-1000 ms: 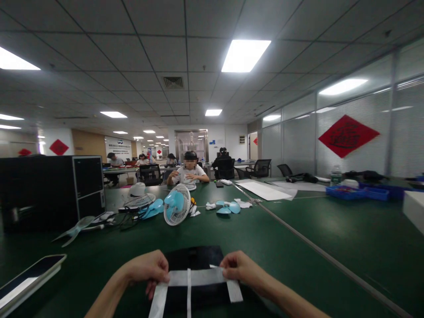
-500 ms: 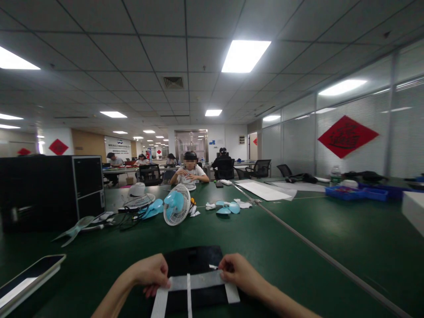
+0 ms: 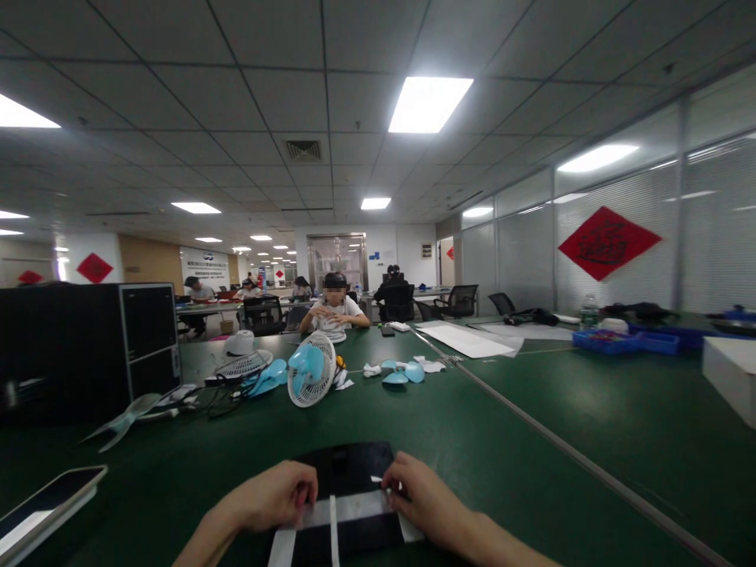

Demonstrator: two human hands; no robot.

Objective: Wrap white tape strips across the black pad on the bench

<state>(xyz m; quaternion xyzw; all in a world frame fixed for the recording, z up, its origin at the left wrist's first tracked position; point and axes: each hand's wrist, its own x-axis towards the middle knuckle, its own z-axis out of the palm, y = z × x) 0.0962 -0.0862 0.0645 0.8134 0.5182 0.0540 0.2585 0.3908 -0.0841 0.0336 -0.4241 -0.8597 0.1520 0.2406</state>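
A flat black panel (image 3: 348, 459) lies on the table before me. A pale, semi-clear strip (image 3: 357, 505) runs across it, apparently tape. White strips, one narrow (image 3: 334, 529) and one wider (image 3: 282, 546), lie lengthwise on the panel, with another partly under my right wrist. At the left end of the cross strip is my left hand (image 3: 277, 492), its fingers curled; what they grip, if anything, is hidden. My right hand (image 3: 422, 498) is closed at the strip's right end, a small white sliver (image 3: 376, 479) sticking out from its fingertips.
A white-framed device (image 3: 50, 504) lies at the left, near a black computer case (image 3: 88, 354). Fan guards (image 3: 312, 370), blue fan blades (image 3: 403, 372) and cables sit further back. A person (image 3: 335, 311) sits opposite. Blue trays (image 3: 608, 341) and a white box (image 3: 732, 378) are at the right.
My left hand has shifted slightly right, its fingers curling more over the strip's end. My right hand has moved a little left. The view has tilted slightly.
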